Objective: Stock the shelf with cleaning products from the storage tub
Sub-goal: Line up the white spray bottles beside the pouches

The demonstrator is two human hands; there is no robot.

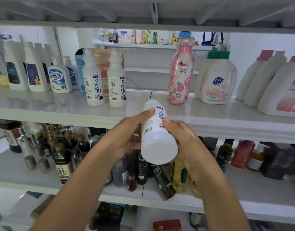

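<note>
Mid shelf (60, 105) partly stocked: 2 Oil enemy btls (93, 80) already upright, well left of pink btl (181, 72). Left hand (126, 139) + right hand (181, 140), below-left of pink btl, each grip wrapped round a 3rd btl (157, 135). It's tilted, base toward camera, not yet set down. Probably goes in gap just left of pink btl. Detergent jugs (216, 80) right of pink btl. Tub not in view, so remaining stock unknown.

Both hands, left hand (126, 139) and right hand (186, 140), grip tilted white bottle (157, 139) before shelf (60, 112).
</note>
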